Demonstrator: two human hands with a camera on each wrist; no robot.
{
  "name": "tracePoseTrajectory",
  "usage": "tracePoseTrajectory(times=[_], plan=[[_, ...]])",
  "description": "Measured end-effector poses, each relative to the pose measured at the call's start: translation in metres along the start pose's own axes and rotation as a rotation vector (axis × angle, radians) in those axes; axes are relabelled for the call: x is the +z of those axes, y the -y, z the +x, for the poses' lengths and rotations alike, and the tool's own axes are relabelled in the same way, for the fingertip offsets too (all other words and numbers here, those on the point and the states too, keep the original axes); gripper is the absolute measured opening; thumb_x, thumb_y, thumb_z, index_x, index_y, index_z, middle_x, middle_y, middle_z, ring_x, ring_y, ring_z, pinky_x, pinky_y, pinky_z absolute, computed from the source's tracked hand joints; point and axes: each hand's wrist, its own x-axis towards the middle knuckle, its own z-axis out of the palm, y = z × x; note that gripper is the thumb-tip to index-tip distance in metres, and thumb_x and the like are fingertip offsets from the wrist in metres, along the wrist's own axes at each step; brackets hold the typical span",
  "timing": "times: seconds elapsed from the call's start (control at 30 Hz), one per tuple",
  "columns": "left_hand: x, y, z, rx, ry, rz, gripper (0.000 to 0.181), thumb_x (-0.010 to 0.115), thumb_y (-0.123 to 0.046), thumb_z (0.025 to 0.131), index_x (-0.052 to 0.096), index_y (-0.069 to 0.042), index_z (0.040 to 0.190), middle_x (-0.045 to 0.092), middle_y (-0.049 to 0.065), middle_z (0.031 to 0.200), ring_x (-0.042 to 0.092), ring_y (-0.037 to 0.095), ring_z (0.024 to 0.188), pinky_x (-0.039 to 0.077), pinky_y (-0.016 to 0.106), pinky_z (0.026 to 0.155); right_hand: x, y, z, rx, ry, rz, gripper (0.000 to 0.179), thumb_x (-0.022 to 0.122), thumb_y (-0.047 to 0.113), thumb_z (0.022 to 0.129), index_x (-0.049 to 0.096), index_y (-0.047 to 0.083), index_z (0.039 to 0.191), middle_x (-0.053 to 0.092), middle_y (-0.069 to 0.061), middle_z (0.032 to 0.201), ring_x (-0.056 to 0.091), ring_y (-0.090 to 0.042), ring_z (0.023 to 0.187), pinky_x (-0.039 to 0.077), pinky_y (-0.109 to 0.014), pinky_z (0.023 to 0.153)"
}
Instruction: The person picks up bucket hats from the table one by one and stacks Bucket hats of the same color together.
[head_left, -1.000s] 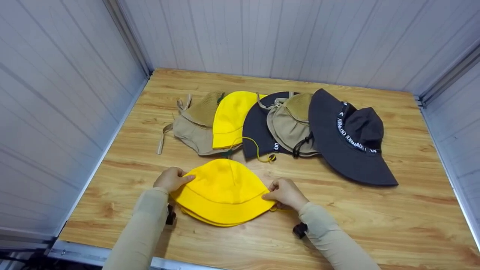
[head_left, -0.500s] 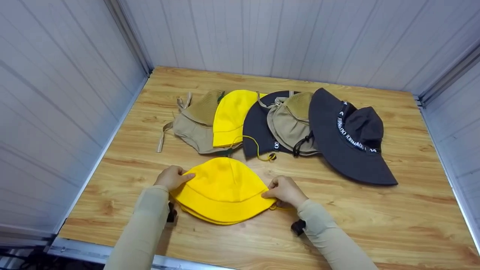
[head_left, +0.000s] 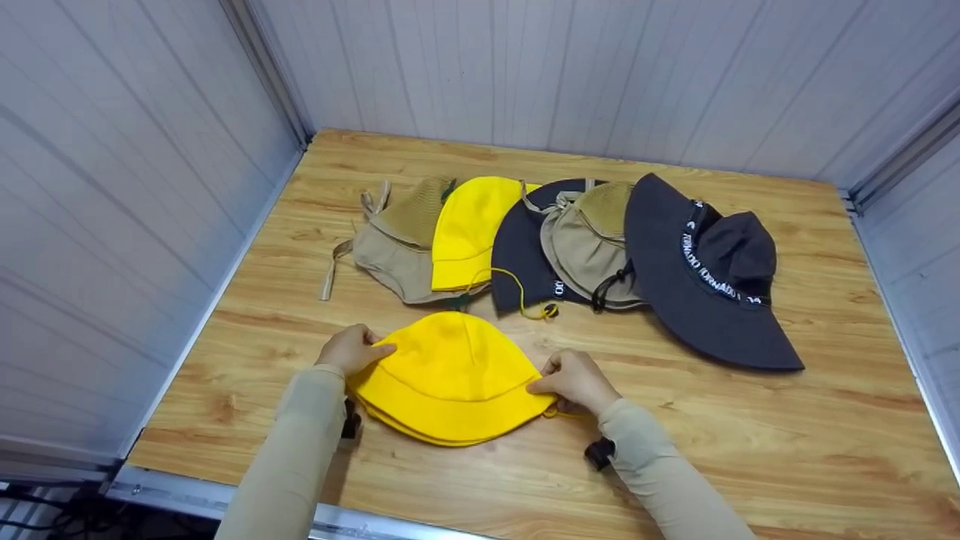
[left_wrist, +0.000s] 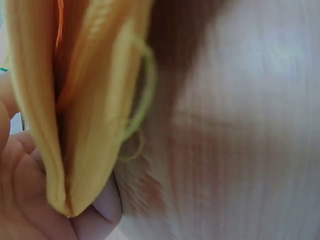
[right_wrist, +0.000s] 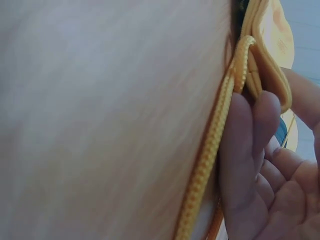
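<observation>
A yellow bucket hat (head_left: 450, 375) lies flattened at the front of the table, its crown pointing away and its brim toward me. My left hand (head_left: 349, 349) pinches the hat's left side, thumb on top and fingers beneath. On the right side, my right hand (head_left: 577, 381) pinches the brim's edge the same way. The left wrist view shows the folded brim (left_wrist: 95, 150) between thumb and fingers, with a thin cord loop outside it. In the right wrist view a yellow cord (right_wrist: 210, 150) runs down beside the fingers from the doubled brim (right_wrist: 272, 65).
Behind lies an overlapping row of hats: a beige hat (head_left: 394, 262) with ties, a yellow hat (head_left: 469, 232), a dark hat (head_left: 514, 262), another beige hat (head_left: 581, 255) and a wide dark hat (head_left: 675, 300). Pale panel walls (head_left: 562, 75) stand around the wooden table (head_left: 787, 450).
The view has shifted slightly, moving everything a little up and to the right. Both hands keep their hold on the yellow hat, which otherwise stays as it was.
</observation>
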Motion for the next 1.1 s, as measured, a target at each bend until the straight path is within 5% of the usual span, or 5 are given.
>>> tracePoseTrajectory(times=[0.4, 0.6, 0.77, 0.9, 1.1], plan=[[-0.002, -0.009, 0.0, -0.035, -0.004, 0.103, 0.033, 0.068, -0.035, 0.094, 0.056, -0.004, 0.096, 0.063, 0.01, 0.096, 0.053, 0.022, 0.081, 0.044, 0.034, 0.074, 0.002, 0.002, -0.003, -0.055, -0.03, -0.112, 0.026, 0.084, 0.024, 0.075, 0.062, 0.01, 0.076, 0.062, -0.004, 0.075, 0.048, -0.012, 0.042, 0.043, -0.021, 0.041], [-0.008, -0.018, -0.001, -0.047, -0.023, 0.274, 0.037, 0.068, -0.038, 0.093, 0.07, -0.005, 0.11, 0.072, 0.013, 0.112, 0.068, 0.029, 0.095, 0.055, 0.047, 0.08, 0.006, 0.004, -0.004, -0.156, -0.098, -0.239, 0.029, 0.086, 0.028, 0.075, 0.062, 0.012, 0.079, 0.058, -0.002, 0.078, 0.05, -0.014, 0.059, 0.042, -0.024, 0.054], [-0.01, -0.022, 0.0, -0.035, -0.043, 0.311, 0.029, 0.07, -0.035, 0.092, 0.07, -0.007, 0.101, 0.071, 0.013, 0.106, 0.066, 0.034, 0.096, 0.053, 0.053, 0.083, 0.004, 0.001, -0.005, -0.227, -0.128, -0.321, 0.028, 0.084, 0.035, 0.076, 0.064, 0.017, 0.083, 0.058, 0.002, 0.075, 0.051, -0.015, 0.068, 0.039, -0.029, 0.063], [-0.009, -0.023, 0.001, -0.01, -0.081, 0.289, 0.021, 0.072, -0.026, 0.091, 0.064, -0.007, 0.093, 0.068, 0.012, 0.096, 0.064, 0.031, 0.086, 0.052, 0.047, 0.076, -0.004, -0.005, -0.002, -0.292, -0.17, -0.093, 0.024, 0.082, 0.026, 0.081, 0.07, 0.011, 0.095, 0.062, -0.001, 0.079, 0.055, -0.013, 0.07, 0.044, -0.026, 0.065], [-0.008, -0.02, 0.003, 0.049, -0.119, 0.218, 0.013, 0.069, -0.013, 0.092, 0.061, -0.005, 0.087, 0.064, 0.012, 0.087, 0.056, 0.023, 0.075, 0.047, 0.035, 0.067, -0.033, -0.013, 0.009, -0.205, -0.241, 0.651, 0.034, 0.066, 0.013, 0.094, 0.059, -0.005, 0.122, 0.069, -0.004, 0.089, 0.066, -0.016, 0.071, 0.055, -0.025, 0.063]])
